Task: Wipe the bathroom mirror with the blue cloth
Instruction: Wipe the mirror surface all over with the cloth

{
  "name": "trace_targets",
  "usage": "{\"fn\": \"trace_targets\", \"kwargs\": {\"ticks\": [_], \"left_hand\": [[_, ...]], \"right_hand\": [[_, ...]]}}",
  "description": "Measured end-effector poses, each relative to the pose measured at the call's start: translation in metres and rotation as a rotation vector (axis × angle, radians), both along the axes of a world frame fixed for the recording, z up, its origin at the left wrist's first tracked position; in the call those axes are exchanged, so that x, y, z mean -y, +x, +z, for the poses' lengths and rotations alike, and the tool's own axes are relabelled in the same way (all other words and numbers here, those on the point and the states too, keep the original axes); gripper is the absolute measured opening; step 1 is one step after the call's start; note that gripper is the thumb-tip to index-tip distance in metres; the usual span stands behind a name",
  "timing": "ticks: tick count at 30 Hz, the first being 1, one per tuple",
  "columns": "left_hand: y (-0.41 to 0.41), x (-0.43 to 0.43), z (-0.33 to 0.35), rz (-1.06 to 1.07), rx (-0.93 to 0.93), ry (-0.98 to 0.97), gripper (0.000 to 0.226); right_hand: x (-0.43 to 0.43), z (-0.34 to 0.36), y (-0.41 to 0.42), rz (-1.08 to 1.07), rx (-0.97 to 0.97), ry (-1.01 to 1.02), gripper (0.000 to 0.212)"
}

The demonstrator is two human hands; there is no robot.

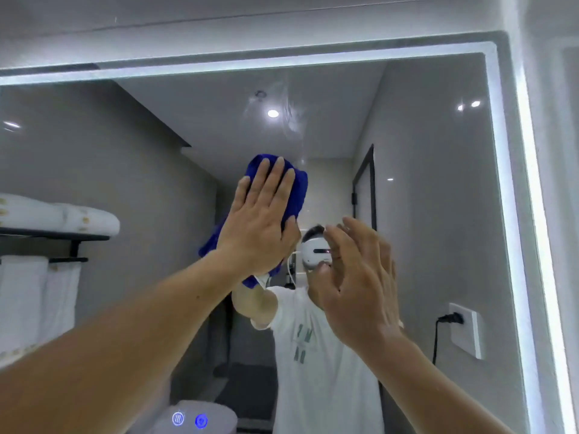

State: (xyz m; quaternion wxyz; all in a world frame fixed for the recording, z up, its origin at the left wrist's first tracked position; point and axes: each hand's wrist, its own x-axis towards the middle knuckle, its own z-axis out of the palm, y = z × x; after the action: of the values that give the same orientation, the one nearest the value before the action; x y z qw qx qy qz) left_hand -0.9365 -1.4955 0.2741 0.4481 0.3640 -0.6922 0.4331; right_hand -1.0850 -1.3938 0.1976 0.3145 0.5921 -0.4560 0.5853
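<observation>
the left hand [260, 220] lay flat on the crumpled deep-blue microfibre cloth [296, 189], its grip spread, fingers straight and pointing up, pressing the cloth against the large wall-mounted bathroom mirror [423, 183] rather than pinching it. the cloth sat near the middle of the glass, between palm and mirror. its long axis ran roughly along the hand, from above the fingertips down past the wrist and slightly leftward. faint cloudy streaks [291, 120] showed on the glass directly above the cloth, towards the top edge, so the next stroke probably called for an upward push along that same axis. the left hand was the nearer one to them and already on the cloth.

the right hand [357, 277] hovered just right of and below the cloth. its grip was loosely spread and held nothing. whether its fingertips touched the glass could not be told.

no container was in view. in the reflection, a dark wall shelf [56, 236] carried folded white towels [47, 214]. two blue-lit round touch buttons [189, 419] glowed at the mirror's lower edge.
</observation>
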Motion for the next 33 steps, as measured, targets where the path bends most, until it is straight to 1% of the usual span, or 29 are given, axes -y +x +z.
{"fn": "trace_targets", "kwargs": {"ticks": [2, 4, 7, 9, 12, 14, 16, 18, 21, 24, 26, 28, 33], "left_hand": [[0.007, 0.003, 0.046, 0.007, -0.037, 0.015, 0.070], [0.012, 0.003, 0.092, -0.021, -0.127, 0.059, 0.071], [0.014, -0.001, 0.144, -0.026, -0.232, 0.096, 0.071], [0.011, -0.002, 0.157, -0.028, -0.276, 0.105, 0.071], [0.000, -0.006, 0.144, -0.046, -0.287, 0.090, 0.073], [-0.013, -0.011, 0.113, -0.079, -0.189, 0.048, 0.073], [-0.026, -0.014, 0.069, -0.092, -0.031, 0.002, 0.070], [-0.033, -0.013, 0.022, -0.045, 0.102, -0.043, 0.066], [-0.031, -0.012, -0.028, -0.001, 0.235, -0.107, 0.061], [-0.023, -0.010, -0.044, 0.029, 0.399, -0.141, 0.062], [-0.020, -0.009, -0.027, 0.063, 0.460, -0.146, 0.062], [-0.023, -0.010, 0.006, 0.086, 0.429, -0.125, 0.063], [-0.032, -0.012, 0.104, 0.014, 0.132, -0.048, 0.066]], "right_hand": [[0.003, 0.013, 0.006, -0.025, -0.005, 0.012, 0.053], [0.004, 0.023, 0.008, -0.036, -0.026, 0.008, 0.056], [0.000, 0.034, 0.003, -0.033, -0.016, -0.050, 0.055], [-0.004, 0.035, -0.005, -0.026, 0.008, -0.126, 0.051], [-0.009, 0.035, -0.014, -0.029, 0.023, -0.159, 0.049], [-0.009, 0.037, -0.018, -0.025, 0.039, -0.112, 0.052], [-0.008, 0.037, -0.019, -0.025, 0.070, -0.084, 0.054], [-0.009, 0.034, -0.016, -0.013, 0.096, -0.097, 0.054], [-0.011, 0.024, -0.015, 0.008, 0.119, -0.118, 0.052], [-0.012, 0.015, -0.020, -0.007, 0.116, -0.114, 0.050], [-0.012, 0.015, -0.023, -0.012, 0.115, -0.107, 0.050], [-0.010, 0.017, -0.025, -0.006, 0.118, -0.102, 0.051], [-0.006, 0.012, -0.025, -0.006, 0.101, -0.077, 0.050]]}}
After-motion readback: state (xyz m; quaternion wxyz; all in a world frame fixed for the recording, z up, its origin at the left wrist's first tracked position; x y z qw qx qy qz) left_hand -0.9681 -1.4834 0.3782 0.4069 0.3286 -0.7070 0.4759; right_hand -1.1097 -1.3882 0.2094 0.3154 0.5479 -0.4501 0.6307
